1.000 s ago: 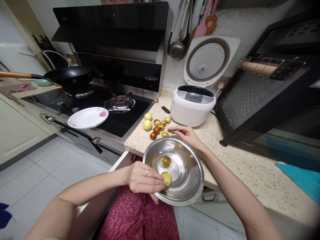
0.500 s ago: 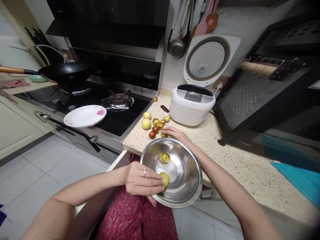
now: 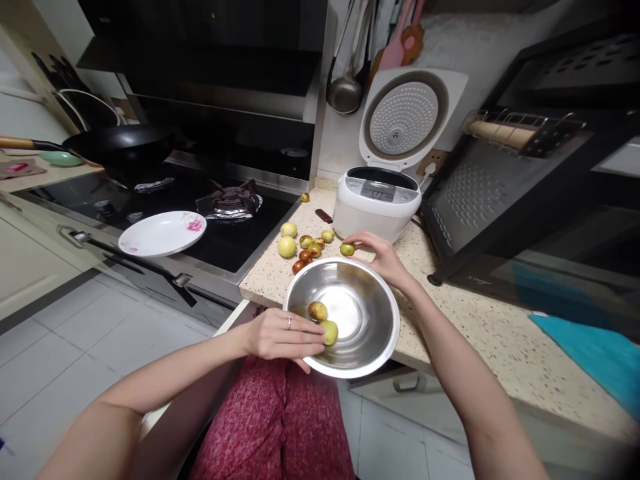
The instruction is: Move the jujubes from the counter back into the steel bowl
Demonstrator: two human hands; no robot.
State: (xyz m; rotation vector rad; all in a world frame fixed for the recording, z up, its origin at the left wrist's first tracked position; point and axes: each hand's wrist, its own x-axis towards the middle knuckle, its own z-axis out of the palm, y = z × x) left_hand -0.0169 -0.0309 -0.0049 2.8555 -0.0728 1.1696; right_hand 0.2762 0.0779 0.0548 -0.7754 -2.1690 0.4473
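Observation:
My left hand grips the near-left rim of a steel bowl, thumb outside and fingers inside. Its fingertips touch a green jujube in the bowl. Beside that one lies a brown-mottled jujube. Just past the bowl's far rim, my right hand pinches a yellow-green jujube between thumb and fingers. On the counter to its left are two pale green jujubes and a cluster of mottled and reddish-brown jujubes.
An open white rice cooker stands behind the fruit, with a dark brown object beside it. To the left, a white flowered plate and a black wok sit on the stove. A blue cloth lies at right.
My right hand has lifted a jujube from the counter beyond the bowl and moved it right. In the bowl, the mottled jujube has rolled closer to the green one.

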